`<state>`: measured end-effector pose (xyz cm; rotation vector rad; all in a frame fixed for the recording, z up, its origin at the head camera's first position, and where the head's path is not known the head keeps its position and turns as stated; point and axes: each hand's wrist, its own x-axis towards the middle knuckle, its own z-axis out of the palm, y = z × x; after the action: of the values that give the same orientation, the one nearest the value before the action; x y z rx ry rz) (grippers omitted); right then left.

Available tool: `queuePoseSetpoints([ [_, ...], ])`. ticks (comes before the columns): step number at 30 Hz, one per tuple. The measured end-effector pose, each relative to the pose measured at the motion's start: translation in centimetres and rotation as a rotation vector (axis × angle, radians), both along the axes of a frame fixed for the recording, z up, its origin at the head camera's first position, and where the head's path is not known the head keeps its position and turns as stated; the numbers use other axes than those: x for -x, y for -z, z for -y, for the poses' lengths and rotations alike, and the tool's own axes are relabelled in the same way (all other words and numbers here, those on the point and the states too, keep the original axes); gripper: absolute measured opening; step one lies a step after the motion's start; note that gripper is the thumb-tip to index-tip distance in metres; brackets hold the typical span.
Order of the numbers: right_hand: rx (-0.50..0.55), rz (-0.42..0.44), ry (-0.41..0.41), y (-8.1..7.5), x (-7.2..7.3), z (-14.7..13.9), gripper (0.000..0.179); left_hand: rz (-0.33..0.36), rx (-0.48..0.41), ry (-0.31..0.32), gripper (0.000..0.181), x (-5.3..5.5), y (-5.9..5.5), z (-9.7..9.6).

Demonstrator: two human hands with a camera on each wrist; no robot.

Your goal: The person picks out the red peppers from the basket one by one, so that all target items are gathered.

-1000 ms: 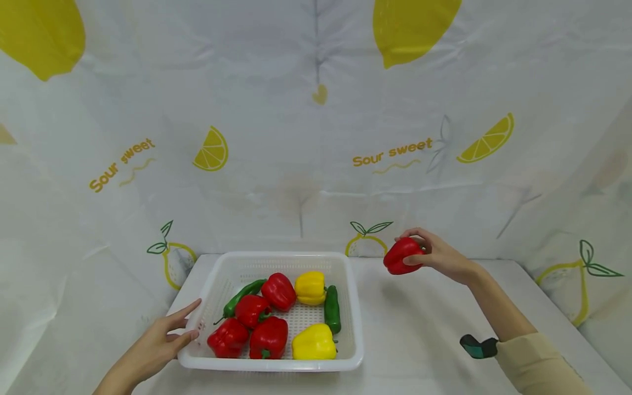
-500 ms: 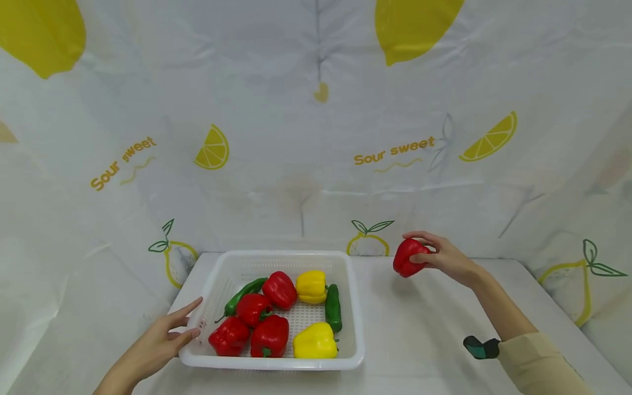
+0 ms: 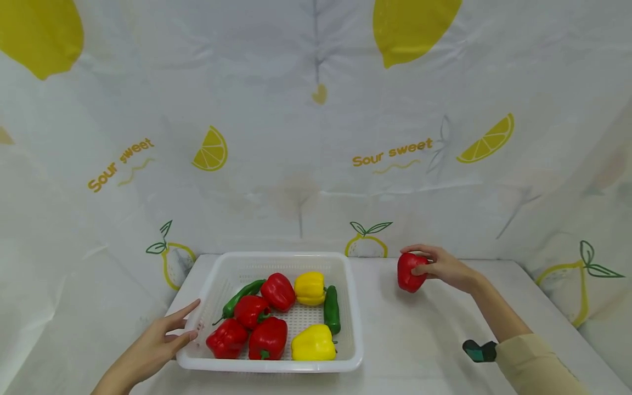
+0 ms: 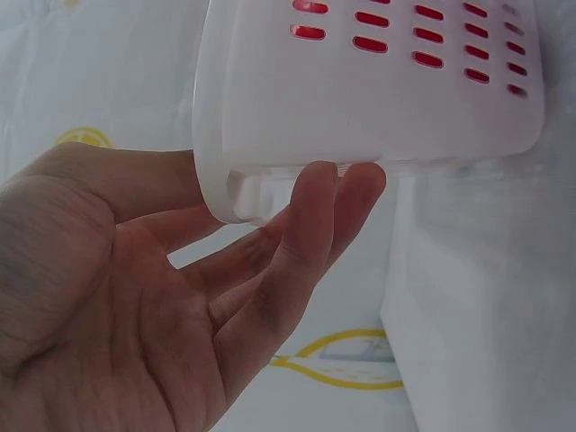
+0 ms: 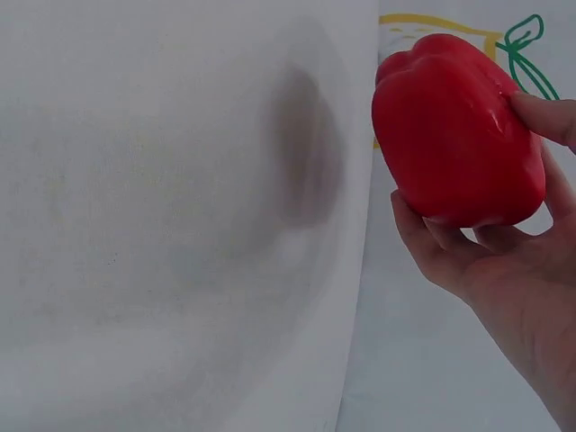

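My right hand (image 3: 446, 269) grips a glossy red bell pepper (image 3: 411, 272), thumb on one side and fingers round the other. In the right wrist view the pepper (image 5: 459, 135) hangs off the white surface, its shadow beside it. My left hand (image 3: 153, 343) holds the left edge of a white plastic basket (image 3: 359, 329). Seen from the left wrist, its fingers (image 4: 301, 225) curl against the basket wall beside the rim. Inside lie several red bell peppers (image 3: 268, 337), a yellow bell pepper (image 3: 313, 343), another yellow pepper (image 3: 310, 288) and two long green peppers (image 3: 332, 310).
The basket stands on the left part of a white-covered table (image 3: 395, 340). Behind it rises a white cloth backdrop (image 3: 276, 192) printed with lemons. A dark teal object (image 3: 479, 351) shows beside the right sleeve (image 3: 535, 362).
My right hand has moved the red bell pepper slightly right, then lowered it toward the table, and the pepper has turned more upright. My left hand and the basket have stayed in place.
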<state>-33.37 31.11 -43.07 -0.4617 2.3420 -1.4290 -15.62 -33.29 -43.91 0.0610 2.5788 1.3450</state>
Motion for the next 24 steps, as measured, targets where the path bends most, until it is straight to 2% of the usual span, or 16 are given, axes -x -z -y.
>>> queuePoseSetpoints([
  [12,-0.070,0.028,-0.047,2.0,0.9,0.4,0.071,0.009,-0.016,-0.006,0.076,-0.2,0.1,-0.1],
  [18,-0.080,0.038,-0.032,2.5,1.4,0.3,0.070,0.017,-0.011,-0.027,0.076,-0.2,0.0,-0.2],
  [24,-0.045,0.074,0.004,2.4,1.3,0.5,0.067,0.000,-0.011,-0.012,0.077,-0.2,0.0,-0.2],
])
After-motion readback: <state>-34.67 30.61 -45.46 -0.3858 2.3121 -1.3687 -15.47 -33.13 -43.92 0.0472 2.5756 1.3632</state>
